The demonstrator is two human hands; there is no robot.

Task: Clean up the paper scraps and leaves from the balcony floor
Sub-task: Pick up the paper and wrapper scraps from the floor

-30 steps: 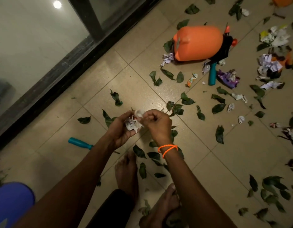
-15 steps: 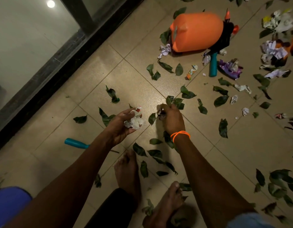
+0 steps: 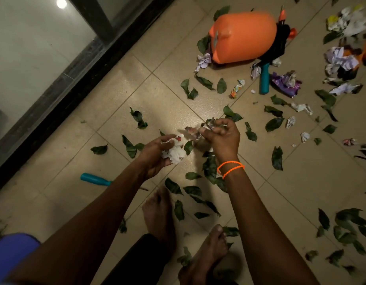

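Observation:
Green leaves (image 3: 277,158) and crumpled paper scraps (image 3: 301,107) lie scattered over the beige tiled floor (image 3: 157,99). My left hand (image 3: 155,155) is cupped around a wad of white crumpled paper (image 3: 174,153) with a red mark. Just to its right, my right hand (image 3: 221,136), with orange bands on the wrist, pinches a crumpled scrap with leaves (image 3: 195,131) just above the floor. The two hands are close together, a little apart.
An orange plastic container (image 3: 243,34) lies on its side at the back, a teal handle (image 3: 264,79) beside it. Another teal handle (image 3: 95,179) lies at left. A dark door frame (image 3: 75,75) runs diagonally. My bare feet (image 3: 159,219) stand below. A paper pile (image 3: 342,58) sits far right.
My right hand left the left hand, reached to the floor and came up holding a scrap with leaves. The left hand kept its paper wad. The camera tilted slightly.

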